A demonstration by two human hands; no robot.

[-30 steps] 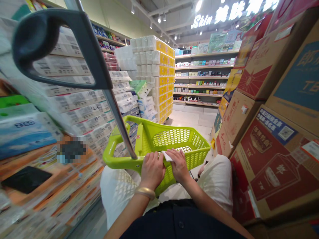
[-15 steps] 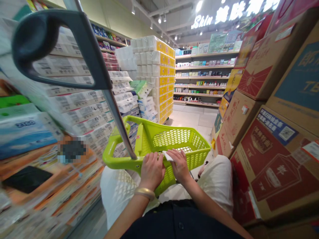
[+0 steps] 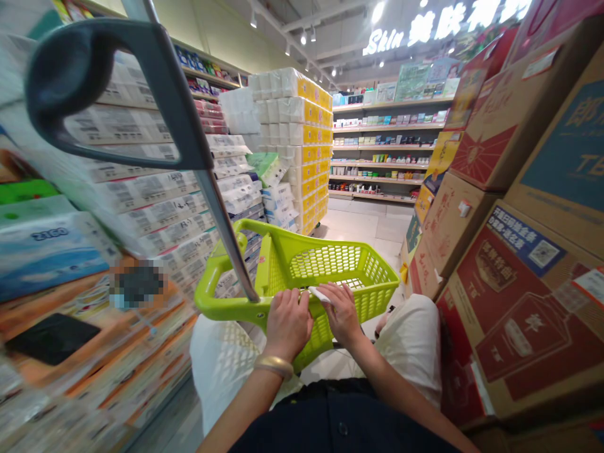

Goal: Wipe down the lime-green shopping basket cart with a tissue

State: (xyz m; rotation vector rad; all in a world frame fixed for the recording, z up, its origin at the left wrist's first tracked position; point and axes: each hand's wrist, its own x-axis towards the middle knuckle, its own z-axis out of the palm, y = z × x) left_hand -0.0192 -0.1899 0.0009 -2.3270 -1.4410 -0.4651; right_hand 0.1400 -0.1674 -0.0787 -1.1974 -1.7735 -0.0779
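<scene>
A lime-green shopping basket point(image 3: 376, 301) with lattice sides and a metal pole stands between my knees. My left hand point(image 3: 289, 324), a gold bangle on its wrist, curls its fingers over the near rim. Just to its right, my right hand point(image 3: 340, 314) is closed on a folded white wipe or tissue point(image 3: 319, 294) and rests against the same rim. Whether it is paper or cloth I cannot tell. The inside of the basket is partly visible through its mesh. A dark grey loop handle point(image 3: 193, 126) tops the tilted pole at left.
Stacked cartons point(image 3: 519, 302) rise close on my right. Packs of tissue paper point(image 3: 155, 189) are piled on the left, where a black phone point(image 3: 53, 338) lies on an orange pack. Ahead, a tissue stack point(image 3: 295, 145) stands before stocked shelves point(image 3: 389, 129).
The white piece in my right hand looks narrower and slightly turned, and that hand's fingers have shifted a little. My left hand and the basket stay in place.
</scene>
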